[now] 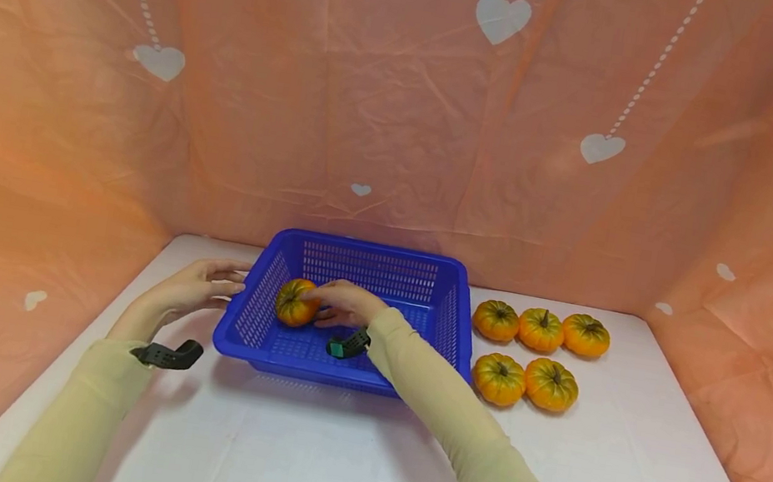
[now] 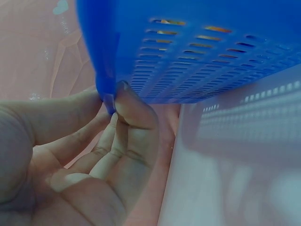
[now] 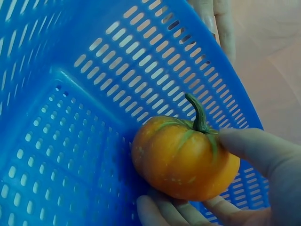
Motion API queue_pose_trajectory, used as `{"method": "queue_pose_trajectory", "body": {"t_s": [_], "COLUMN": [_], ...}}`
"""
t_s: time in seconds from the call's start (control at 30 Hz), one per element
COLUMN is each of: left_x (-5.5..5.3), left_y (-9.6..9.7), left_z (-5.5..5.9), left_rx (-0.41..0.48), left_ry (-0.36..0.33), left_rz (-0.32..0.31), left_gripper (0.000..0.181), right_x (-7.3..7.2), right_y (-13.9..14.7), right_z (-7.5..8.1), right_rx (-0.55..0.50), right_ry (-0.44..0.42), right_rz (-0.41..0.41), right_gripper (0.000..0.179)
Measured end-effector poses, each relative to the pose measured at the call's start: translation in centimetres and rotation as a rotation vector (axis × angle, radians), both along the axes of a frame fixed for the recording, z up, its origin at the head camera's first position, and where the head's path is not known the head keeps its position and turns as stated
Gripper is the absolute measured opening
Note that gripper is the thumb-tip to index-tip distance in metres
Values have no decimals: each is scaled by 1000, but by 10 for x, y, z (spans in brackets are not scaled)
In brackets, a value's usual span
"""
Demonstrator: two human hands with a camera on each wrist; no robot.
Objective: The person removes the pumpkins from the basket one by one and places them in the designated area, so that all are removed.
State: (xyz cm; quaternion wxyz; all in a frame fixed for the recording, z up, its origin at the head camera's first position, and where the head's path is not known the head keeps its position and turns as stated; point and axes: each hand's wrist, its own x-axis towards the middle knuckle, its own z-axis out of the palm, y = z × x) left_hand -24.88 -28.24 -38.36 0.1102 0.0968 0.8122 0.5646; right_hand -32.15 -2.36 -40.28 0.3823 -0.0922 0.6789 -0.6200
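A small orange-and-green pumpkin (image 1: 296,303) is inside the blue plastic basket (image 1: 336,368), near its left wall. My right hand (image 1: 348,305) reaches into the basket and holds this pumpkin. In the right wrist view the thumb presses on the pumpkin (image 3: 183,162) beside its curved stem, while the fingers curl beneath it. My left hand (image 1: 191,290) is at the basket's left rim. Close up in the left wrist view, the left hand (image 2: 89,155) pinches that rim between thumb and fingers.
Several more pumpkins (image 1: 541,330) stand in two rows on the white table (image 1: 292,454), just right of the basket. An orange cloth (image 1: 390,124) with white hearts hangs behind and along both sides. Each wrist wears a black strap (image 1: 169,355).
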Motion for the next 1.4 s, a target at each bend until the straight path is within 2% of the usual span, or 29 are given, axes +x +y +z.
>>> {"method": "queue_pose_trajectory", "body": {"t_s": [0.33,0.53,0.73,0.9,1.4], "left_x": [1,2,1,1,0], "left_y": [1,2,3,3,0], "left_z": [1,2,3,5,2], "left_rx": [1,-11,-5,-4,-4], "left_ry": [2,2,-1,-5,1], "left_rz": [4,4,8,8,0], "left_gripper": [53,53,52,52,51], "right_x": [1,2,1,-2,-13], "right_y": [-3,-2,2,3,28], "right_z": [0,3,10,17,41], "right_rx": [22,7,-46,-74,-184], "right_ry": [23,7,17,-9,-39], "right_rz": [-3,6,1,-23,-46], "right_gripper": [34,36,34,30,36]}}
